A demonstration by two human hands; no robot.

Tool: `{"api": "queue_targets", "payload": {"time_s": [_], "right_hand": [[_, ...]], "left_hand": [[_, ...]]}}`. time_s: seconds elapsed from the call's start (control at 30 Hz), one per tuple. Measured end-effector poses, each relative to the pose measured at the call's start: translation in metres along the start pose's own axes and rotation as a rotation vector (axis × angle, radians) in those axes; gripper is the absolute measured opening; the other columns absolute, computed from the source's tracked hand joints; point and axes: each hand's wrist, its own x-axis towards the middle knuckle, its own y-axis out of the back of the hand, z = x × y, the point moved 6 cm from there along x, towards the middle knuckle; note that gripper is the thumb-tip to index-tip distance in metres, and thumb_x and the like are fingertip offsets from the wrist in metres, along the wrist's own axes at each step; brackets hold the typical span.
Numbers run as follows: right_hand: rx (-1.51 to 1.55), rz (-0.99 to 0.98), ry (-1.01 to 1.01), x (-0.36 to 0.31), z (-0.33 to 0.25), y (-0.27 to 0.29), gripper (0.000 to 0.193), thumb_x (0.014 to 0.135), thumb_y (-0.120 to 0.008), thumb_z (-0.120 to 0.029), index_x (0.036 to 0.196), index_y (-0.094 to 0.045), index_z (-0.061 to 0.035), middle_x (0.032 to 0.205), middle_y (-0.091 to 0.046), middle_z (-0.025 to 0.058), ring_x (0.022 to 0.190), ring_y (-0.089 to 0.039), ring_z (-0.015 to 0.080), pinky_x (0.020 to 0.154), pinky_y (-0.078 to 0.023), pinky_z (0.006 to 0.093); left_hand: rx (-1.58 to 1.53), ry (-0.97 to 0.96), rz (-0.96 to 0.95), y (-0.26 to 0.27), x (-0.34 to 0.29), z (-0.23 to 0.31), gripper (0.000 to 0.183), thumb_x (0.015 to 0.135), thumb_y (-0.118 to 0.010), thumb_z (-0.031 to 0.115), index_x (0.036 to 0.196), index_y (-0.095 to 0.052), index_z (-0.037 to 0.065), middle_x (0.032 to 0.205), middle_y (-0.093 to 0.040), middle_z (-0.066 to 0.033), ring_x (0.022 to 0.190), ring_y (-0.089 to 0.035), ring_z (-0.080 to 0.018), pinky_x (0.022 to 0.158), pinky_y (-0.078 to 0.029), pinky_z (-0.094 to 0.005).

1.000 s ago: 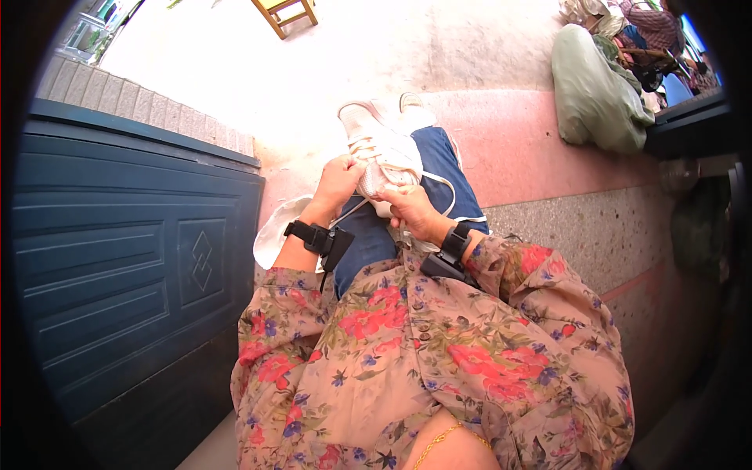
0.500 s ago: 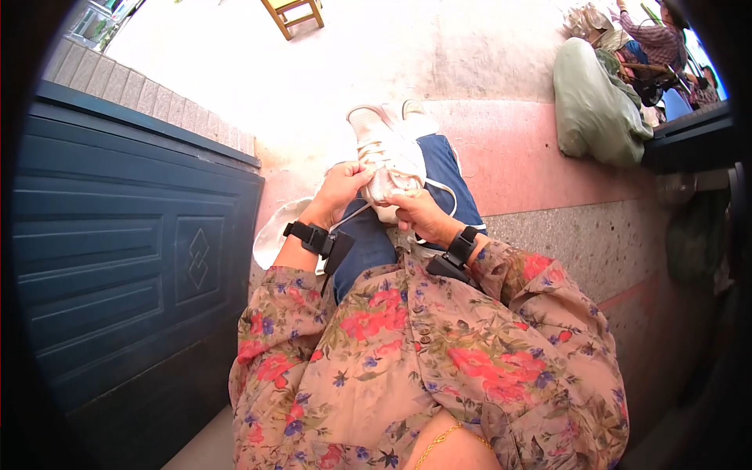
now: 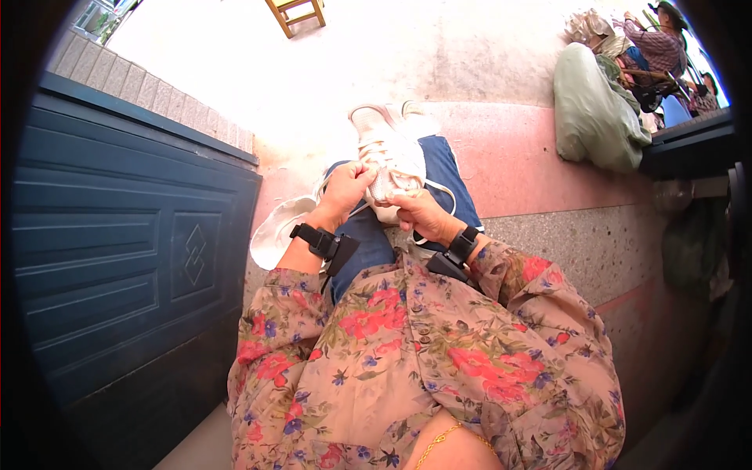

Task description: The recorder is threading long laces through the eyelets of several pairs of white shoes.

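An off-white lace-up sneaker (image 3: 374, 149) lies over my jeans, its toe pointing away from me. My left hand (image 3: 345, 190) is closed at the left side of its opening, thumb and fingers pinched together by the laces. What sits between those fingertips is too small to make out. My right hand (image 3: 425, 215) pinches the near end of the shoe's tongue (image 3: 385, 188). A loose white lace (image 3: 443, 191) loops past the shoe's right side over the jeans (image 3: 450, 168). Black straps with dark blocks are on both wrists.
A pale rounded thing (image 3: 274, 235) rests left of my legs. A dark blue panelled door (image 3: 117, 227) stands at the left. At the right are a stuffed grey-green sack (image 3: 591, 110) and a seated person (image 3: 654, 51). A wooden stool (image 3: 298, 16) stands far ahead.
My left hand has turned slightly and its wrist has shifted a little to the right. The right hand keeps its pinch, and the shoe stays almost where it was.
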Motion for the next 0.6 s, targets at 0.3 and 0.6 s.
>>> {"api": "queue_targets", "payload": {"time_s": [0.3, 0.6], "right_hand": [[-0.075, 0.035, 0.041, 0.002, 0.006, 0.004, 0.018, 0.082, -0.057, -0.018, 0.087, -0.062, -0.002, 0.06, -0.052, -0.0019, 0.043, -0.039, 0.0034, 0.036, -0.036, 0.0192], [-0.105, 0.024, 0.059, 0.002, 0.007, 0.004, 0.021, 0.083, -0.056, -0.021, 0.087, -0.064, -0.0011, 0.055, -0.049, -0.0033, 0.041, -0.039, 0.0037, 0.036, -0.035, 0.0188]], "left_hand": [[0.3, -0.046, 0.101, 0.009, 0.011, -0.009, 0.013, 0.081, -0.055, 0.009, 0.081, -0.06, -0.003, 0.075, -0.06, -0.0043, 0.065, -0.053, -0.0084, 0.06, -0.044, -0.0222], [0.407, -0.302, 0.334, 0.001, -0.007, 0.016, 0.016, 0.078, -0.062, 0.011, 0.073, -0.061, -0.005, 0.064, -0.06, -0.0036, 0.056, -0.05, -0.0064, 0.05, -0.042, -0.0235]]}}
